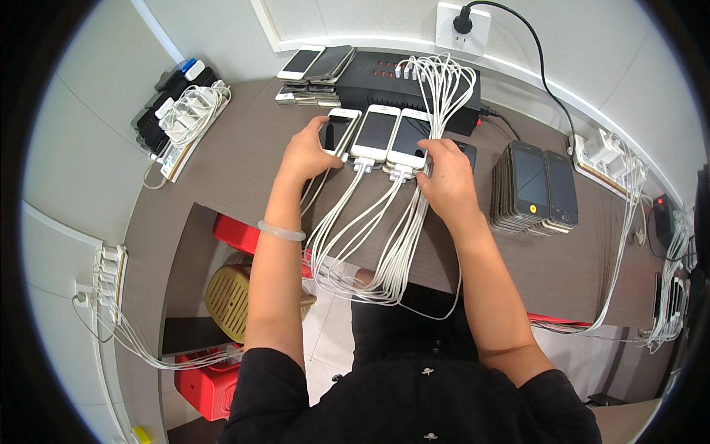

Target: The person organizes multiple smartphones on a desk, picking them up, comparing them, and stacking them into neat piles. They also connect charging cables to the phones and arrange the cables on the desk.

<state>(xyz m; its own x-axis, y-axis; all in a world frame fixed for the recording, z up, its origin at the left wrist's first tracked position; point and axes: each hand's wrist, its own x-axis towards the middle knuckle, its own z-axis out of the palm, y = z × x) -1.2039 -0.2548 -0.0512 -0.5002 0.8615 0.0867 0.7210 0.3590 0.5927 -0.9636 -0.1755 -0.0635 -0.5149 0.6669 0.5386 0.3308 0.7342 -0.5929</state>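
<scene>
My left hand (pixel 308 151) curls its fingers and thumb around the edges of the leftmost white smartphone (pixel 336 133), which lies in a row before the black USB charging hub (pixel 377 83). To its right are a middle white smartphone (pixel 376 133) and a right white smartphone (pixel 409 139), stacked on other phones, with white charging cables (pixel 355 194) plugged into their lower ends. My right hand (pixel 444 172) rests its fingertips at the right phone's right edge, beside the cable bundle; its exact hold is unclear. Part of a dark phone (pixel 467 152) shows behind this hand.
Stacked dark smartphones (pixel 530 183) stand at right; more phones (pixel 302 64) are piled left of the hub. Power strips with chargers lie at the left (pixel 186 127) and right (pixel 604 155). White cables loop over the desk's front edge. A red plastic stool (pixel 208 388) is below left.
</scene>
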